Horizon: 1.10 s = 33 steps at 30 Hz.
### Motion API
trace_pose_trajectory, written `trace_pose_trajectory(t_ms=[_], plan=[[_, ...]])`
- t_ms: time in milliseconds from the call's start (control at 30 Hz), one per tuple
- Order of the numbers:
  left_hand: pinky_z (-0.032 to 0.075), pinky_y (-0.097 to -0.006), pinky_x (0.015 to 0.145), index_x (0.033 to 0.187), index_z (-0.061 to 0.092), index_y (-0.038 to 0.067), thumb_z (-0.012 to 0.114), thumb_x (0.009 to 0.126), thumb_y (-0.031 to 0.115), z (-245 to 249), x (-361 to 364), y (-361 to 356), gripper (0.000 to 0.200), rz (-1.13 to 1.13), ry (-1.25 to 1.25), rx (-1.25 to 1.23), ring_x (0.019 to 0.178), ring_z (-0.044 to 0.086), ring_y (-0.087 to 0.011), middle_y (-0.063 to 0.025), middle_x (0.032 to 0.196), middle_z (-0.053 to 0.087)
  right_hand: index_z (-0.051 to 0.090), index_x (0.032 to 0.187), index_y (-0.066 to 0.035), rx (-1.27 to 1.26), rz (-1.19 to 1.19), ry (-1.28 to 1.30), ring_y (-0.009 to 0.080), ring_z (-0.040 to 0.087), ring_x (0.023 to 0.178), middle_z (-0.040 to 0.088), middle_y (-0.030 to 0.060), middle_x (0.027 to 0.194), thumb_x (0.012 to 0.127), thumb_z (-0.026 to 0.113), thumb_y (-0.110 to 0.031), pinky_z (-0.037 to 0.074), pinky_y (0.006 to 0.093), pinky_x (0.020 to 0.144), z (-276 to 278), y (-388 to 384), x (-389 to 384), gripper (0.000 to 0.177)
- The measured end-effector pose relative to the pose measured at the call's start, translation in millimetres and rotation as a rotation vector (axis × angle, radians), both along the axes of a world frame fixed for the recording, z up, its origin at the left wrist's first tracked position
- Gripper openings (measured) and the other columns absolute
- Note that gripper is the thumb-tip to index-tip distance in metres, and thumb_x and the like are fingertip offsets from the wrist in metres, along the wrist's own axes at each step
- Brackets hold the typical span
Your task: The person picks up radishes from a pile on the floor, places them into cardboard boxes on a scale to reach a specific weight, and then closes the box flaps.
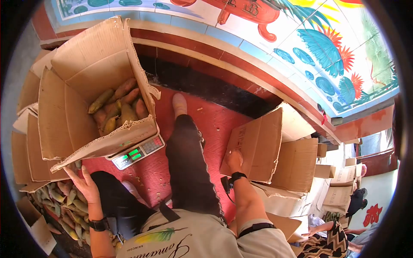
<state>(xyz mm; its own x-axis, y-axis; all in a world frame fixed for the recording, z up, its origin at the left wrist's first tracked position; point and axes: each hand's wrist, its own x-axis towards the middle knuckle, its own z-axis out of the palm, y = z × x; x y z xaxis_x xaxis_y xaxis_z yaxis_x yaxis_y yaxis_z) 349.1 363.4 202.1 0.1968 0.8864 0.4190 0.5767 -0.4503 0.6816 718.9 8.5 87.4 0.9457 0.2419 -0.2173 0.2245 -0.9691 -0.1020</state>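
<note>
An open cardboard box (56, 116) at the upper left holds several brown and yellowish-green tubers (124, 105). Beneath it is a weighing scale (137, 152) with lit green digits and a keypad. My left hand (84, 185) is at the lower left, fingers spread, its fingertips near the box's lower flap; nothing is in it. On the right, my right hand (235, 161) is against the side of another open box (258, 146), its fingers curled; whether they grip anything is hidden.
A heap of tubers (64, 202) lies at the lower left beside more boxes. Red matting (189, 112) covers the floor, with a low ledge and painted tile wall ahead. Stacked boxes (340, 189) and other people (325, 241) are at the right.
</note>
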Motion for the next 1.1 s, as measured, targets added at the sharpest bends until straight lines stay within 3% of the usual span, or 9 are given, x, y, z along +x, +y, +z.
trace_pose_trajectory(t_ms=[67,133,233,533,700,833,933,1000,1100], plan=[[0.018,-0.0395,0.108,0.138,0.012,-0.008,0.047,0.092,0.027,-0.2,3.2,0.5,0.068,-0.005,-0.029,-0.015,0.132,0.023,-0.0350,-0.0280,0.142,0.019,0.061,0.091,-0.002,-0.061,0.000,0.095,0.0346,0.056,0.093,0.059,0.0182,0.096,0.080,0.052,-0.017,0.046,0.0428,0.080,-4.2,-10.2,0.0,0.021],[0.024,-0.0387,0.105,0.139,0.010,-0.006,0.044,0.094,0.021,-0.7,4.6,0.4,0.063,-0.029,-0.053,0.016,0.129,0.029,-0.0322,-0.0257,0.140,0.023,0.060,0.090,-0.001,0.055,0.203,-0.146,0.0343,0.056,0.090,0.059,0.0187,0.093,0.079,0.051,-0.012,0.045,0.0420,0.079,-29.8,-28.5,2.4,0.018],[0.024,-0.0382,0.105,0.139,0.010,-0.006,0.045,0.093,0.020,-7.5,-1.4,2.2,0.063,0.021,0.018,0.017,0.129,0.029,-0.0313,-0.0249,0.141,0.022,0.059,0.090,-0.001,0.003,0.460,-0.268,0.0338,0.056,0.085,0.058,0.0182,0.090,0.077,0.051,-0.007,0.046,0.0413,0.076,-32.9,-41.7,4.4,0.016],[0.020,-0.0375,0.107,0.139,0.012,-0.005,0.047,0.093,0.022,-0.4,1.9,-1.0,0.064,0.052,0.093,0.077,0.131,0.025,-0.0306,-0.0237,0.142,0.020,0.057,0.081,-0.002,0.089,0.454,-0.240,0.0325,0.056,0.081,0.057,0.0162,0.085,0.072,0.054,-0.006,0.047,0.0400,0.071,-43.7,-66.8,-4.3,0.011],[0.020,-0.0375,0.107,0.139,0.012,-0.006,0.047,0.093,0.024,0.2,-0.3,-0.5,0.064,0.055,0.090,0.031,0.132,0.024,-0.0310,-0.0236,0.143,0.019,0.057,0.077,-0.003,-0.047,0.607,-0.058,0.0324,0.056,0.076,0.057,0.0147,0.081,0.070,0.056,-0.009,0.048,0.0423,0.066,-56.4,-145.9,-43.9,0.009],[0.019,-0.0381,0.107,0.139,0.012,-0.006,0.046,0.093,0.025,-1.1,-0.8,-0.6,0.065,0.070,0.122,0.066,0.131,0.025,-0.0319,-0.0239,0.143,0.020,0.059,0.079,-0.004,-0.120,0.548,0.086,0.0320,0.058,0.080,0.060,0.0143,0.084,0.071,0.056,-0.012,0.049,0.0421,0.069,-31.3,-195.7,-77.2,0.011],[0.019,-0.0383,0.107,0.139,0.012,-0.007,0.046,0.093,0.026,-2.5,-2.2,0.0,0.065,0.061,0.086,0.047,0.131,0.024,-0.0325,-0.0248,0.143,0.019,0.062,0.082,-0.007,-0.381,0.467,0.156,0.0309,0.060,0.085,0.062,0.0140,0.088,0.074,0.055,-0.015,0.050,0.0413,0.073,-27.1,-214.6,-88.9,0.013],[0.018,-0.0392,0.108,0.138,0.011,-0.008,0.046,0.093,0.025,0.7,0.9,-1.0,0.066,0.036,0.029,0.017,0.132,0.024,-0.0332,-0.0260,0.142,0.019,0.064,0.084,-0.009,-0.503,0.211,0.398,0.0303,0.061,0.089,0.063,0.0148,0.091,0.077,0.053,-0.017,0.050,0.0407,0.076,-40.5,-230.6,-91.8,0.015],[0.018,-0.0404,0.108,0.138,0.009,-0.008,0.046,0.093,0.024,2.7,2.9,-1.8,0.066,0.012,0.005,-0.004,0.131,0.025,-0.0339,-0.0271,0.142,0.020,0.063,0.082,-0.009,-0.334,0.272,0.266,0.0316,0.061,0.084,0.063,0.0150,0.088,0.077,0.052,-0.017,0.050,0.0411,0.074,-35.6,-190.9,-80.9,0.014]])
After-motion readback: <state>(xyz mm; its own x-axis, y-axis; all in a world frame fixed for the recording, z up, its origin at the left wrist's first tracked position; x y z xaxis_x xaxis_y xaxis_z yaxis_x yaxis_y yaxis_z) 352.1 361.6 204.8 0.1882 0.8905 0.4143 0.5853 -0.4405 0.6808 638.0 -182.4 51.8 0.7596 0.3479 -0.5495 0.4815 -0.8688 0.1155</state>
